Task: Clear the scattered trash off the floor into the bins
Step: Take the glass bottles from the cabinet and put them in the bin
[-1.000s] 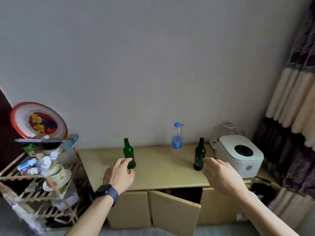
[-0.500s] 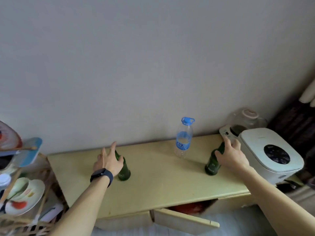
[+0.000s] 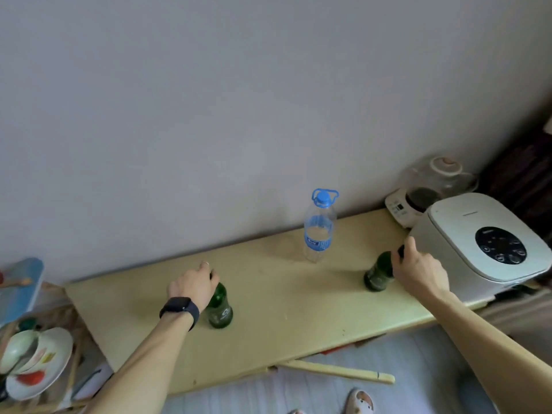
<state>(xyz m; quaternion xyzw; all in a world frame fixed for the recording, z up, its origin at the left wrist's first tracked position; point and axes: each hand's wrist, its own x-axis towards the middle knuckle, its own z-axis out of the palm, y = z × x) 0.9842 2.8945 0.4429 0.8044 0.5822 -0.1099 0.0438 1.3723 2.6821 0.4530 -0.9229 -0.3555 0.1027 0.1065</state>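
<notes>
Two green glass bottles stand upright on a pale yellow cabinet top [image 3: 283,300]. My left hand [image 3: 194,286], with a dark watch on the wrist, grips the neck of the left green bottle [image 3: 219,312]. My right hand [image 3: 418,273] grips the neck of the right green bottle [image 3: 378,273]. A clear plastic water bottle [image 3: 319,231] with a blue cap and label stands between them, near the wall. No bin is in view.
A white rice cooker [image 3: 484,240] sits just right of my right hand, with a kettle base [image 3: 409,204] and glass kettle [image 3: 439,174] behind it. A wooden rack with plates [image 3: 35,360] stands at the left. An open cabinet door [image 3: 340,372] juts out below.
I have come closer to the cabinet. Both hands, reaching with open fingers a second ago, have closed round the necks of the two green bottles.
</notes>
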